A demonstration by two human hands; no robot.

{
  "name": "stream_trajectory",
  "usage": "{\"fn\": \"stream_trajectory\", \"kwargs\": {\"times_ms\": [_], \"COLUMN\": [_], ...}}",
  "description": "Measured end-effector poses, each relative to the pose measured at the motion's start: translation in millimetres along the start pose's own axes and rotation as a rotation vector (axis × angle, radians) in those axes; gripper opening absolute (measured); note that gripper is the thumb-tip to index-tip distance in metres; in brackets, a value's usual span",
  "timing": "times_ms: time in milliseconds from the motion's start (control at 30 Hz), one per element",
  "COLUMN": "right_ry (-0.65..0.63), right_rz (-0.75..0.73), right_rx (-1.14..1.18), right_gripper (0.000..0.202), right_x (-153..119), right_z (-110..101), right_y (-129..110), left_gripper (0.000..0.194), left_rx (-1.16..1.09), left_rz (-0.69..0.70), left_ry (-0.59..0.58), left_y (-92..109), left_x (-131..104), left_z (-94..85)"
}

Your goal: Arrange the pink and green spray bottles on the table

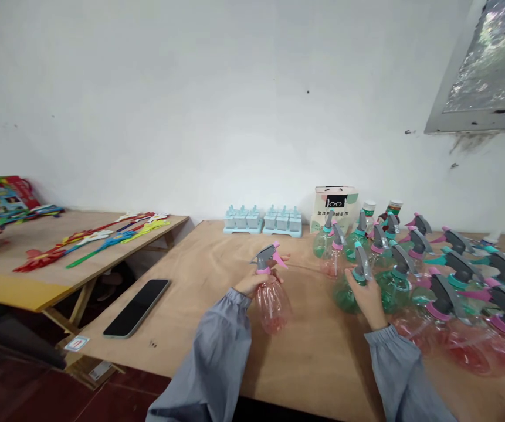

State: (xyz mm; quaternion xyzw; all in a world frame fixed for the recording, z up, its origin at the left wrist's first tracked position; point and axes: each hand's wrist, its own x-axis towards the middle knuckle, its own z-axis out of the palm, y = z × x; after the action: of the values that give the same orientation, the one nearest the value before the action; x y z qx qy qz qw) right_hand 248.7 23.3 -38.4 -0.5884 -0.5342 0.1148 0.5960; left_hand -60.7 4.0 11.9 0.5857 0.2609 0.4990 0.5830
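My left hand (256, 282) is closed round the neck of a pink spray bottle (274, 308), just under its grey and pink trigger head. The bottle is upright over the middle of the table. To the right, my right hand (366, 296) grips a green spray bottle (346, 295) near its neck, below a grey and teal head. That bottle is at the near left side of a group of pink and green spray bottles (465, 346). Part of the green bottle is hidden behind my right hand.
Light blue popsicle molds (282, 221) and a printed paper bag (335, 205) stand along the wall. A smartphone (136, 308) lies at the table's left side. Another table (54, 287) at left bears colourful long-handled items (115, 237). Several spray bottles crowd the right.
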Motion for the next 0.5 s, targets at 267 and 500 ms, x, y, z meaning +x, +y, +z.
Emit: {"fn": "stream_trajectory", "kwargs": {"times_ms": [267,500], "right_ry": [-0.001,0.016], "right_rz": [0.022,0.019], "right_rx": [-0.006,-0.006], "right_gripper": [0.054,0.06], "right_x": [-0.3,1.0], "right_z": [-0.7,0.9], "right_y": [-5.1,-3.9], "left_gripper": [0.02,0.031], "left_rx": [-0.225,-0.145], "left_rz": [-0.163,-0.155], "left_ry": [0.164,0.059], "left_y": [12.0,20.6], "left_x": [-5.8,-10.7], "left_z": [37.9,42.6]}}
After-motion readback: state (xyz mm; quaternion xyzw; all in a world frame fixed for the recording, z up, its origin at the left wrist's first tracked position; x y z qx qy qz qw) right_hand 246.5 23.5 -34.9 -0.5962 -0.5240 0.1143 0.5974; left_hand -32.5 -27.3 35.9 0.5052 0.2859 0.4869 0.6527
